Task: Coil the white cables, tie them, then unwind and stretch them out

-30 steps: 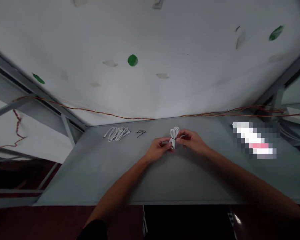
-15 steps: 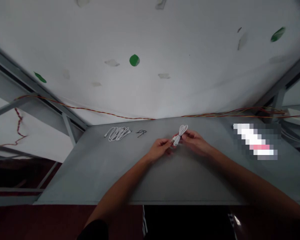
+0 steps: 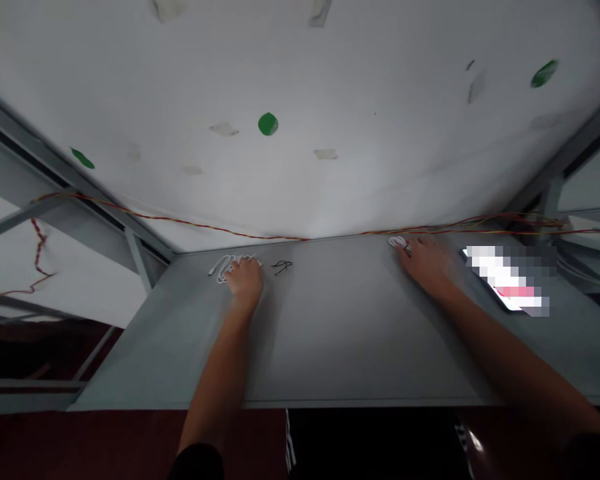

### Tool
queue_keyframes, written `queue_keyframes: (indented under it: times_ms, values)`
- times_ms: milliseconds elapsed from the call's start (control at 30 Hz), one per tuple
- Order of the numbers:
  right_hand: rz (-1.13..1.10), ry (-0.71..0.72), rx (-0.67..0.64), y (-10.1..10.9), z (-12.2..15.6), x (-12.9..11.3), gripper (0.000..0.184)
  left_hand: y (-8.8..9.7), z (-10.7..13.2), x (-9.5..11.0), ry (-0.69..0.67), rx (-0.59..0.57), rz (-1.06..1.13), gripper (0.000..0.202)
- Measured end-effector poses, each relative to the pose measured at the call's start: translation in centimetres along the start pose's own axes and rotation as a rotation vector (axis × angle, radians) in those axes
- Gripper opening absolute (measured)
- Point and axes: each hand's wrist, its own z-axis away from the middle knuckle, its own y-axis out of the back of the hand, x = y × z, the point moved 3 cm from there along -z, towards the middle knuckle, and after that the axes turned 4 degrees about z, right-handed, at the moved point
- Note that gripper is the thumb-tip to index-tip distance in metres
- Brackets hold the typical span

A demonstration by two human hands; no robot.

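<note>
My left hand [image 3: 245,283] rests over a loosely coiled white cable [image 3: 219,268] on the left part of the grey table [image 3: 325,333]. Its fingers are apart and bent down onto the coils, and they hide part of them. Beside that hand, to its right, lies a thin black twist tie [image 3: 282,267]. Toward the table's back edge, right of the middle, my right hand [image 3: 425,263] has its fingers closed on a white cable bundle [image 3: 397,241]. A dark tie shows around the bundle close to the fingertips, and the hand covers some of it.
A phone-like device [image 3: 505,280], partly pixelated, lies at the right on the table. Twisted red and yellow wires [image 3: 220,230] run along the back edge against a white panel [image 3: 300,187]. Grey metal frame bars [image 3: 137,253] stand at both sides.
My hands were together at the middle on the tied cable bundle. The left one has let go and moved left to the loose cable; the right one has carried the bundle right and back.
</note>
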Motion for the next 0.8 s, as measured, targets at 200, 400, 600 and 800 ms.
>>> queue_keyframes:
  times_ms: [200, 400, 600, 800]
  values:
    - [-0.041, 0.087, 0.089, -0.16, 0.23, -0.42, 0.044, -0.04, -0.45, -0.25, -0.007, 0.084, -0.014, 0.041]
    - [-0.03, 0.081, 0.086, -0.15, 0.15, -0.28, 0.042, 0.34, -0.15, -0.29, 0.04, 0.126, 0.025, 0.038]
    - [-0.062, 0.096, 0.102, -0.24, 0.26, -0.56, 0.04, 0.03, -0.17, -0.28, 0.004, 0.051, -0.022, 0.034]
    - [-0.063, 0.11, 0.123, -0.3, 0.31, -0.51, 0.04, 0.74, -0.32, -0.04, 0.051, 0.141, 0.069, 0.032]
